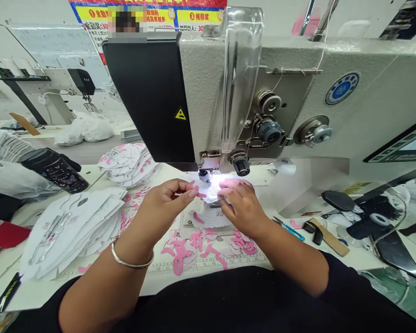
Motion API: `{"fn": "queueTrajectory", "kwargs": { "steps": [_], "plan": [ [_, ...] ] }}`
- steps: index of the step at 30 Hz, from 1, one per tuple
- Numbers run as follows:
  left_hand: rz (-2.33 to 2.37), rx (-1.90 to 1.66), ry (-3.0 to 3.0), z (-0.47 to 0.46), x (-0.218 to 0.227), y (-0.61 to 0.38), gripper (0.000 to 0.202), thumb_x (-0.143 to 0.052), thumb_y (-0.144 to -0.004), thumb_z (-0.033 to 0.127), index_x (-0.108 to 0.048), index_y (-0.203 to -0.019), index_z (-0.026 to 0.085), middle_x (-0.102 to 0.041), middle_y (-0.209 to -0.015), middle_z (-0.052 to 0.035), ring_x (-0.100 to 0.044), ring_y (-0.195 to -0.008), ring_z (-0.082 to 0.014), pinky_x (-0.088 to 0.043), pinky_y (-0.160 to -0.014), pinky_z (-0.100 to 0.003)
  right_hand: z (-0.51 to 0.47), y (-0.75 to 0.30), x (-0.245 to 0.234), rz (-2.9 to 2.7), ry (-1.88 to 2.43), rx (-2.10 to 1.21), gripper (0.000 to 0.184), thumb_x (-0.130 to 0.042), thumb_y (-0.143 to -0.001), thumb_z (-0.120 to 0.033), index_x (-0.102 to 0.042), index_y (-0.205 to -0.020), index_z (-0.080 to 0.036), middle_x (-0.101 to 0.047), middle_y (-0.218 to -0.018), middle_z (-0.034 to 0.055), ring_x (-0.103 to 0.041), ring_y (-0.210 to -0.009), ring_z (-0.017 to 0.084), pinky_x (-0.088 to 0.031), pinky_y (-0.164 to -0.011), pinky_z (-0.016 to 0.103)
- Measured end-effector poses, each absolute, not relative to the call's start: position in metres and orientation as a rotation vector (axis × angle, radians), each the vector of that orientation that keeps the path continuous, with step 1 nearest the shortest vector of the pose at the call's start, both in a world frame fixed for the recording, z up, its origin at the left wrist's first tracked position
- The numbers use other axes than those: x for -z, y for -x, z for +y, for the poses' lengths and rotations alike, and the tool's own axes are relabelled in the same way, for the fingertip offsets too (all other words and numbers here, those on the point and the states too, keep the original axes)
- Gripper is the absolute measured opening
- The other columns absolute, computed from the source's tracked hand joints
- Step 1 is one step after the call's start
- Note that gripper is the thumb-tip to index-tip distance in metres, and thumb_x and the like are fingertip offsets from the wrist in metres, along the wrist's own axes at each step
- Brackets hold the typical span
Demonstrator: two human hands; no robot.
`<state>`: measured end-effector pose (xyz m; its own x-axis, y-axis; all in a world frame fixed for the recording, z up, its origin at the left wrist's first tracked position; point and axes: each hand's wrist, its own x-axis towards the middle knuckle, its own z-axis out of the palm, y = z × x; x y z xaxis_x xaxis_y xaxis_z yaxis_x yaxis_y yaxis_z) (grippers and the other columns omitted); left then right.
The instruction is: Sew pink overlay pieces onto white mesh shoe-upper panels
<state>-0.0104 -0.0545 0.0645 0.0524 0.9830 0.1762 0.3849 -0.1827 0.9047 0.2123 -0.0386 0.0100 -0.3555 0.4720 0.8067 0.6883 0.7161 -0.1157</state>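
Note:
Under the head of a sewing machine [208, 92] a white fabric piece [213, 192] lies in bright lamp light beside the needle area. My left hand [171, 199] pinches a small pink fabric strip [201, 194] between thumb and fingers, at the left edge of the white piece. My right hand [242, 203] grips the right side of that white piece, thumb below and fingers on top. Part of the piece is hidden by the fingers and washed out by glare. Just below, another white piece [211, 218] with pink marks hangs over the machine bed.
Loose pink strips [180, 252] lie along a printed ruler [235, 263] at the front edge. Stacked white panels [72, 231] and a second pile [128, 164] stand left, near a black bottle [55, 169]. Blue-handled scissors [293, 230] rest right, by a dark thread spool [367, 229].

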Motion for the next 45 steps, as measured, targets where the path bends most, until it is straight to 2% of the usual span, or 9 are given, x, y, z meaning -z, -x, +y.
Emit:
{"fn": "queueTrajectory", "kwargs": {
  "steps": [4, 7, 10, 15, 18, 24, 31, 38, 45],
  "plan": [
    [1.510, -1.089, -2.036, -0.041, -0.072, 0.002, 0.025, -0.064, -0.083, 0.046, -0.070, -0.083, 0.021, -0.066, -0.110, -0.0062, -0.061, -0.104, -0.0258, -0.048, -0.091, -0.037, -0.035, -0.211, -0.005, -2.006, 0.841, 0.314, 0.022, -0.058, -0.086, -0.010, -0.058, -0.103, -0.024, -0.066, -0.115, 0.0071, -0.060, -0.112, 0.022, -0.048, -0.099, 0.044],
    [1.512, -0.992, -2.042, -0.030, -0.069, 0.001, 0.025, -0.060, -0.085, 0.044, -0.071, -0.088, 0.021, -0.065, -0.113, -0.0069, -0.058, -0.108, -0.0266, -0.045, -0.097, -0.038, -0.031, -0.213, -0.001, -1.987, 0.816, 0.322, 0.025, -0.057, -0.085, -0.007, -0.058, -0.102, -0.025, -0.066, -0.114, 0.0067, -0.059, -0.114, 0.021, -0.048, -0.100, 0.043],
    [1.485, -0.924, -1.955, -0.022, -0.062, 0.002, 0.023, -0.061, -0.083, 0.041, -0.070, -0.088, 0.021, -0.066, -0.101, -0.0060, -0.060, -0.097, -0.0235, -0.046, -0.092, -0.037, -0.028, -0.215, -0.001, -2.003, 0.788, 0.327, 0.024, -0.055, -0.085, -0.006, -0.059, -0.100, -0.024, -0.067, -0.113, 0.0061, -0.059, -0.114, 0.020, -0.049, -0.097, 0.041],
    [1.296, -0.899, -1.764, -0.019, -0.057, 0.000, 0.024, -0.063, -0.083, 0.043, -0.066, -0.089, 0.019, -0.060, -0.084, -0.0040, -0.053, -0.070, -0.0152, -0.046, -0.061, -0.028, -0.024, -0.218, -0.004, -2.031, 0.739, 0.299, 0.023, -0.053, -0.085, -0.005, -0.060, -0.097, -0.025, -0.068, -0.110, 0.0045, -0.061, -0.114, 0.020, -0.051, -0.093, 0.040],
    [1.294, -0.888, -1.706, -0.022, -0.057, -0.002, 0.025, -0.065, -0.082, 0.044, -0.063, -0.086, 0.019, -0.056, -0.082, -0.0025, -0.048, -0.064, -0.0120, -0.043, -0.054, -0.025, -0.024, -0.219, -0.003, -2.023, 0.731, 0.265, 0.026, -0.052, -0.084, -0.004, -0.060, -0.098, -0.025, -0.069, -0.111, 0.0044, -0.061, -0.115, 0.020, -0.050, -0.095, 0.042],
    [1.286, -0.962, -1.660, -0.028, -0.056, -0.004, 0.027, -0.067, -0.080, 0.044, -0.065, -0.090, 0.019, -0.057, -0.080, -0.0017, -0.048, -0.063, -0.0112, -0.041, -0.053, -0.023, -0.025, -0.218, 0.001, -2.029, 0.743, 0.252, 0.027, -0.053, -0.083, -0.003, -0.058, -0.100, -0.024, -0.068, -0.114, 0.0053, -0.060, -0.118, 0.021, -0.048, -0.099, 0.044],
    [1.294, -1.064, -1.613, -0.030, -0.054, -0.010, 0.023, -0.071, -0.075, 0.039, -0.065, -0.083, 0.017, -0.058, -0.076, -0.0020, -0.049, -0.059, -0.0109, -0.039, -0.050, -0.024, -0.029, -0.217, -0.001, -2.033, 0.776, 0.260, 0.028, -0.055, -0.083, -0.004, -0.056, -0.103, -0.023, -0.067, -0.115, 0.0072, -0.061, -0.117, 0.021, -0.045, -0.102, 0.045],
    [1.330, -1.040, -1.681, -0.028, -0.046, -0.009, 0.023, -0.067, -0.081, 0.041, -0.066, -0.086, 0.018, -0.060, -0.092, -0.0038, -0.051, -0.063, -0.0104, -0.042, -0.054, -0.024, -0.031, -0.217, -0.003, -2.099, 0.803, 0.286, 0.025, -0.055, -0.085, -0.005, -0.058, -0.103, -0.022, -0.064, -0.118, 0.0098, -0.055, -0.124, 0.023, -0.043, -0.104, 0.048],
    [1.391, -1.015, -1.847, -0.031, -0.047, -0.009, 0.024, -0.063, -0.085, 0.041, -0.062, -0.078, 0.018, -0.058, -0.099, -0.0034, -0.054, -0.071, -0.0122, -0.045, -0.058, -0.026, -0.036, -0.218, -0.003, -2.168, 0.827, 0.327, 0.029, -0.054, -0.091, -0.009, -0.063, -0.112, -0.026, -0.057, -0.127, 0.0122, -0.051, -0.128, 0.025, -0.040, -0.105, 0.053]
  ]
}}
